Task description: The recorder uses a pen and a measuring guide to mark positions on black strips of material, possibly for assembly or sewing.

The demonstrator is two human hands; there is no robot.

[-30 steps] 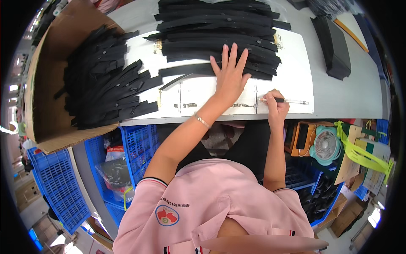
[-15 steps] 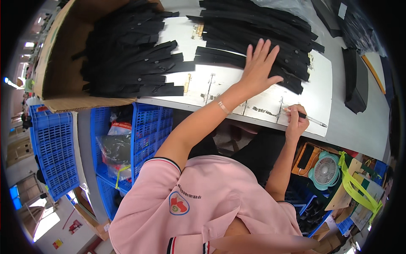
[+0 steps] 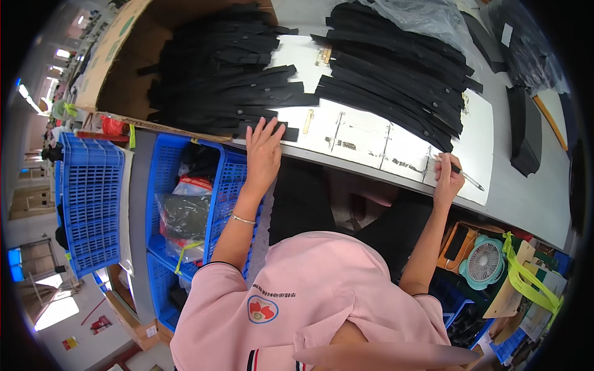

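My left hand [image 3: 265, 149] is at the near end of the left pile of black fabric strips [image 3: 216, 80]. Its fingers are stretched and apart, resting at the end of the nearest strip [image 3: 289, 132]; whether the thumb lies under that strip is hidden. In my right hand [image 3: 448, 178] is a pen [image 3: 474, 181], its clear end pointing right. That hand is low over the marked white board [image 3: 479, 145], just below the right pile of black strips [image 3: 396, 68]. Small round dark fasteners dot several strips.
An open cardboard box [image 3: 124, 68] stands around the left pile. Clear plastic [image 3: 421, 18] and black slabs [image 3: 525, 133] lie on the grey table [image 3: 550, 191]. Blue crates [image 3: 213, 204] sit below at left; a small teal fan [image 3: 484, 263] is below at right.
My left hand has moved from the right pile across to the near end of the left pile. A strip now lies along the right pile's near edge. My right hand still holds the pen.
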